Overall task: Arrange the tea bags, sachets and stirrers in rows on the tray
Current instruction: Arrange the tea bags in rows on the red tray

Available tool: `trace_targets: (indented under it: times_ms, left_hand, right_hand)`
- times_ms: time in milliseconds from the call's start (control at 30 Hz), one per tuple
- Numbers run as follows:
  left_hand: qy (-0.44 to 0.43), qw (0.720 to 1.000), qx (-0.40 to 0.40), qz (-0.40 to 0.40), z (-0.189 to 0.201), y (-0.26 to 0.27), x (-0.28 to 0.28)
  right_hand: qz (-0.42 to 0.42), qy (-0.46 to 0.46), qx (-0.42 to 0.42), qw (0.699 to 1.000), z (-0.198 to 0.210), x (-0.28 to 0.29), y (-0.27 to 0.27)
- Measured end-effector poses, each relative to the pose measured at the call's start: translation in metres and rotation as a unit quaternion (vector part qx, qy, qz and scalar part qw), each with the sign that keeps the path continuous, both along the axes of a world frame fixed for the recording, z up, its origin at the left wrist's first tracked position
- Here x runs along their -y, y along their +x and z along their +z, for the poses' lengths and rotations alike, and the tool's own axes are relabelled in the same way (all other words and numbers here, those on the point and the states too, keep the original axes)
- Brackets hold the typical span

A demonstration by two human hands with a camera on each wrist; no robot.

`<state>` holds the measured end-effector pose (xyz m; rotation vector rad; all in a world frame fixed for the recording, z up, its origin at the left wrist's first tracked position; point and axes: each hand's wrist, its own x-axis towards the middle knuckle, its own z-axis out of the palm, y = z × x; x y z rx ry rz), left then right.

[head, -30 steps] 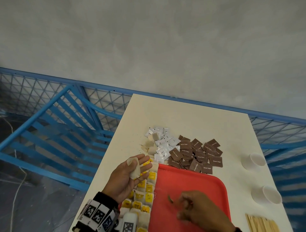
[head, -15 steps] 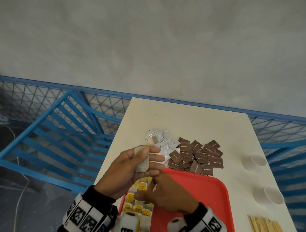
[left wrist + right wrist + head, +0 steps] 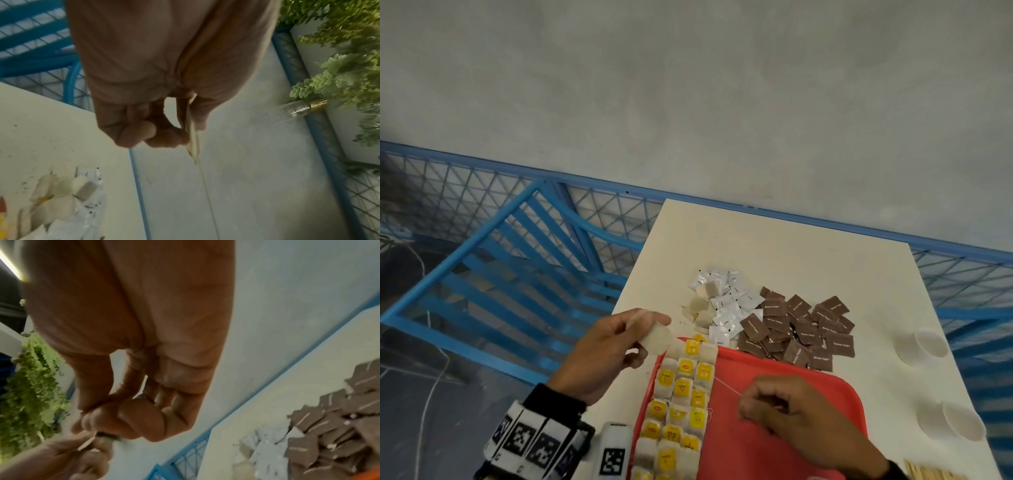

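Now the tea bag, pinched upright in the left hand, trails its string rightward to the right hand's pinching fingertips above the red tray.

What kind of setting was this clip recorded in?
Probably a staged recording area rather than a real cafe or kitchen. A small cream-topped table stands against a bare grey wall, fenced by blue metal mesh railing. Hanging green fern-like foliage shows in the wrist views.

Tray bare right of tea bag rows; brown sachets crowd its far edge.
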<state>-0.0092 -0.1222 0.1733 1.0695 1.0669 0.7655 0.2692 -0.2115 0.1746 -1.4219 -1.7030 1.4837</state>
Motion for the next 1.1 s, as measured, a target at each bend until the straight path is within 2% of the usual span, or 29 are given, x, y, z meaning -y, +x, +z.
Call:
trace_targets:
  times_ms: [100, 167, 267, 400, 500, 600, 667, 733, 833, 900, 1000, 1100]
  left_hand:
    - [0.011, 0.999, -0.034, -0.021, -0.007, -0.009, -0.002]
    - [0.000, 0.998, -0.053, -0.030, -0.014, -0.013, -0.002]
    - [-0.012, 0.995, -0.081, -0.053, -0.029, -0.012, 0.001]
    - [-0.026, 0.984, -0.099, -0.147, -0.052, 0.001, 0.017]
    - [-0.045, 0.976, -0.094, -0.191, -0.068, 0.021, 0.032]
    - [-0.046, 0.962, -0.089, -0.256, -0.077, 0.043, 0.044]
    - [-0.012, 0.945, -0.112, -0.308, -0.080, 0.053, 0.047]
    - [0.055, 0.934, -0.139, -0.324, -0.074, 0.063, 0.046]
    - [0.154, 0.927, -0.100, -0.326, -0.047, 0.088, 0.040]
    - [0.195, 0.916, -0.065, -0.345, -0.032, 0.106, 0.035]
    - [0.274, 0.890, -0.080, -0.356, -0.030, 0.124, 0.034]
    - [0.251, 0.907, -0.105, -0.322, -0.041, 0.117, 0.035]
  right_hand:
    - [-0.007, 0.036, 0.058, 0.998, -0.006, 0.003, 0.019]
    - [-0.029, 0.043, 0.056, 0.997, -0.002, 0.004, 0.028]
    - [-0.032, 0.019, 0.022, 0.999, 0.007, 0.001, 0.038]
    - [-0.069, -0.040, -0.050, 0.996, 0.031, -0.004, 0.043]
    - [-0.053, -0.047, -0.088, 0.994, 0.045, -0.005, 0.040]
    - [-0.032, -0.038, -0.087, 0.995, 0.055, -0.007, 0.035]
    - [-0.006, -0.049, -0.087, 0.995, 0.062, -0.006, 0.031]
    - [0.019, -0.053, -0.066, 0.996, 0.067, -0.006, 0.027]
    - [0.010, -0.043, -0.019, 0.999, 0.067, -0.007, 0.027]
    - [-0.008, -0.036, -0.020, 0.999, 0.065, -0.007, 0.029]
    - [-0.060, -0.022, -0.062, 0.996, 0.063, -0.008, 0.035]
    - [-0.167, -0.017, -0.094, 0.981, 0.053, -0.011, 0.050]
